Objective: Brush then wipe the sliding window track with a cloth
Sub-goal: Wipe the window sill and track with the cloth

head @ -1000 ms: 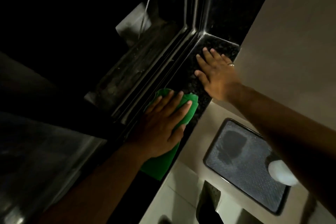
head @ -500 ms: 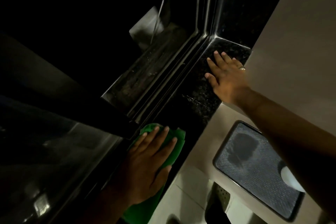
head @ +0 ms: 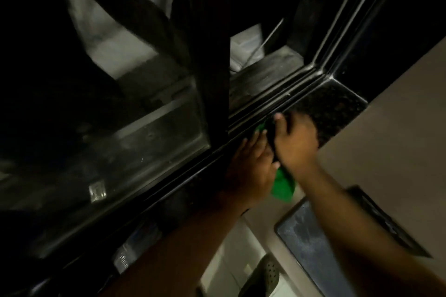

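The sliding window track (head: 277, 101) runs diagonally as dark metal rails beside a black speckled sill (head: 335, 106). A green cloth (head: 283, 185) lies on the sill at the track's edge. My left hand (head: 251, 161) presses down on it, with green showing past the fingertips and below the palm. My right hand (head: 296, 142) is blurred and sits right beside the left hand, over the cloth's upper end. Its fingers look curled, and I cannot tell whether it holds anything. The dark frame of the sliding pane (head: 212, 79) stands on the track just left of my hands.
A beige wall (head: 398, 132) borders the sill on the right. Below it lie a dark rectangular mat (head: 313, 248) and a perforated shoe (head: 265, 275) on pale floor tiles. A dusty outer ledge (head: 265, 72) lies beyond the rails.
My right hand left the sill's far corner and came down next to my left hand. My left hand and the cloth slid back up along the track. The view swung left.
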Tool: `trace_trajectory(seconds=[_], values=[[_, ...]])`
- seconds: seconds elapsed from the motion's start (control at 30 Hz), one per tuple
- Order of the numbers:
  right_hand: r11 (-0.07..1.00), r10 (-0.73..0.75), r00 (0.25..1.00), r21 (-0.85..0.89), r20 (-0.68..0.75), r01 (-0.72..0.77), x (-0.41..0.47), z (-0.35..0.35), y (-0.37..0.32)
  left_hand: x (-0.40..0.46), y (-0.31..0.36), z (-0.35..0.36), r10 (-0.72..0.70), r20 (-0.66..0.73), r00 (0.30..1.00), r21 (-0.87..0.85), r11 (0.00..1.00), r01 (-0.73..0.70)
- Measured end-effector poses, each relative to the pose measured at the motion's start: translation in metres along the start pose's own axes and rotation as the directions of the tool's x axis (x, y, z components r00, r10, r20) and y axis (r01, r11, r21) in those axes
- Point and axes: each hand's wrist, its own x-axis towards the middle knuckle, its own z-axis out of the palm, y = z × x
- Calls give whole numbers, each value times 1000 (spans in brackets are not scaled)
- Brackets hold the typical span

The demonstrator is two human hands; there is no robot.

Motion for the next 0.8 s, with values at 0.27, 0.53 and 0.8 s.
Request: trace_trajectory(seconds=[0.27,0.53,0.8], values=[[803,-35,921,-538,388,257,-39,40,2,-71,-50,-2,54,65,996,275,959,-69],[739,-260,818,-440,513,511,77,-32,114,-62,-56,4,229,103,968,252,935,-248],[826,227,970,-546,91,-142,125,-8,112,-62,-60,5,213,111,971,253,938,-235]])
